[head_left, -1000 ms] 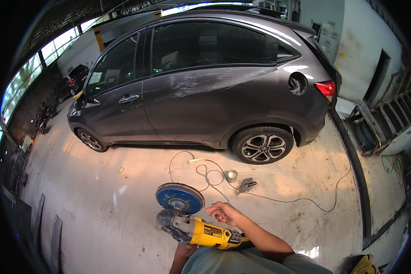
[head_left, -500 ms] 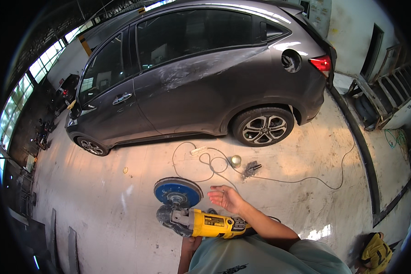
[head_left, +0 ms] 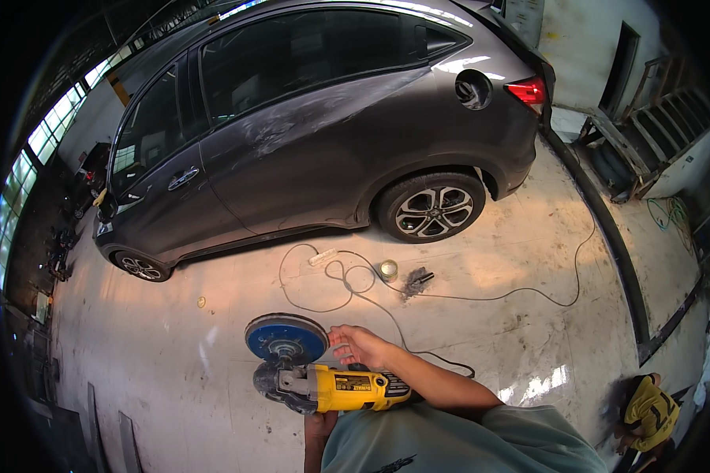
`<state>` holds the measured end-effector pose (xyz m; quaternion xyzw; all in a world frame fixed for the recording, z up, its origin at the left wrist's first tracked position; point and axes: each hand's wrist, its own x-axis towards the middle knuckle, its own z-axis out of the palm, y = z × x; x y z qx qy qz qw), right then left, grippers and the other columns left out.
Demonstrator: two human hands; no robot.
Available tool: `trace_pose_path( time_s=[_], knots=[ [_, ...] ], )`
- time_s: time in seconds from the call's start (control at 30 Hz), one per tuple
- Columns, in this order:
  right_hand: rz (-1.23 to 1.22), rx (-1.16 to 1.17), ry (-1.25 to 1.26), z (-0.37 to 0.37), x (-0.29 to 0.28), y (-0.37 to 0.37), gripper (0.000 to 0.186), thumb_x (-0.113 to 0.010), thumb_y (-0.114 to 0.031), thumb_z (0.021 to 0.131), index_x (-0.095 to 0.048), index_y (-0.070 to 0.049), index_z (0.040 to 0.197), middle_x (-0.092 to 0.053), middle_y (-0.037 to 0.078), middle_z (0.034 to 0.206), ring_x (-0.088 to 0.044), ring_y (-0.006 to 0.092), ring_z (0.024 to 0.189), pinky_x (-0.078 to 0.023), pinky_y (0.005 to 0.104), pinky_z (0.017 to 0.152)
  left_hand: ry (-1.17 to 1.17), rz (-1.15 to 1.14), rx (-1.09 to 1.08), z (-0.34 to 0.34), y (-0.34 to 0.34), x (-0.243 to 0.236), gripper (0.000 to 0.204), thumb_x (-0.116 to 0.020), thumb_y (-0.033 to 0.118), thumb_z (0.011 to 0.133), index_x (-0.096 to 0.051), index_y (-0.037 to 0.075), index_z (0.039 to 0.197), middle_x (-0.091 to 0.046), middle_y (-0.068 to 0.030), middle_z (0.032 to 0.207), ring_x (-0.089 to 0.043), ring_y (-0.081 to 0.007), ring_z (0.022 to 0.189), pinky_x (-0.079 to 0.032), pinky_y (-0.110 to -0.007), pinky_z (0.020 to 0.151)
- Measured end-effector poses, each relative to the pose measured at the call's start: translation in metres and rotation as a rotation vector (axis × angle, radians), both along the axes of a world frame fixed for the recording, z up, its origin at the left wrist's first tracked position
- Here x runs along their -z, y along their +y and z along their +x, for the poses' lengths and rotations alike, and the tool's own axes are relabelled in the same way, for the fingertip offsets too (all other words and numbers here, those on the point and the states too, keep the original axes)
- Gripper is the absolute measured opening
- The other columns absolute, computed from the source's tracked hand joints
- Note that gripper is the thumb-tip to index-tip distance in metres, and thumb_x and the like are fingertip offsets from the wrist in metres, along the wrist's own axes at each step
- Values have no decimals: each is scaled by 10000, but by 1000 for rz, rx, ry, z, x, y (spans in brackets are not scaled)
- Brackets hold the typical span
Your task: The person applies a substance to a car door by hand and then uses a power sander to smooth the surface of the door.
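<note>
Yellow polisher (head_left: 353, 388), round blue disc (head_left: 292, 329); right hand (head_left: 358, 347) unclenched at disc's three o'clock; left hand (head_left: 320, 424) at polisher's six, grip I can't tell.

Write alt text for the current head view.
A person's left hand supports a yellow power tool with a blue disc, right hand close beside the disc. Beyond, a dark grey car shows whitish smears; a cable loops across the floor.
</note>
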<state>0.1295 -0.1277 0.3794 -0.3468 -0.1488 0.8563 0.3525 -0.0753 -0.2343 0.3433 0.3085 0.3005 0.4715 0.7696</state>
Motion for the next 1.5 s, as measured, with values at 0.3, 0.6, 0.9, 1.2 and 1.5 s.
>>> trace_pose_path(
  time_s=[0.3,0.6,0.9,1.2,1.5],
  knots=[
    [577,-29,-641,5,-13,-2,458,-594,-447,846,-551,-66,1095,-555,57,1017,-560,166,803,-474,310,704,-46,27,1,9,7,4,885,-741,526,658,-398,74,1337,-470,-77,1333,-437,-230,1233,-313,-410,1063],
    [988,-440,-1014,126,-3,-28,684,-599,-433,826,-393,-34,1343,-507,213,1245,-516,347,1129,-419,375,955,-214,-112,-250,37,97,-10,667,-654,436,809,-432,36,1295,-528,-85,1275,-495,-230,1184,-368,-385,1031],
    [1128,-131,-1713,93,42,113,722,-702,-282,749,-357,51,1288,-581,214,928,-541,374,948,-465,442,794,-144,30,-220,54,303,7,658,-691,393,788,-441,69,1303,-522,-49,1290,-476,-209,1205,-351,-378,1044],
    [1195,50,-1812,66,44,320,736,-758,-267,659,-411,44,1229,-572,186,999,-620,331,800,-525,399,681,-87,19,-271,46,520,-42,633,-695,339,796,-431,76,1308,-527,-45,1265,-485,-215,1187,-373,-388,1018],
    [651,57,-1506,90,27,466,550,-716,-266,646,-549,-88,1139,-653,196,937,-617,381,890,-497,448,767,-44,62,-261,99,671,-84,573,-715,89,762,-410,76,1247,-545,-55,1171,-527,-203,1103,-414,-353,946]
  ],
)
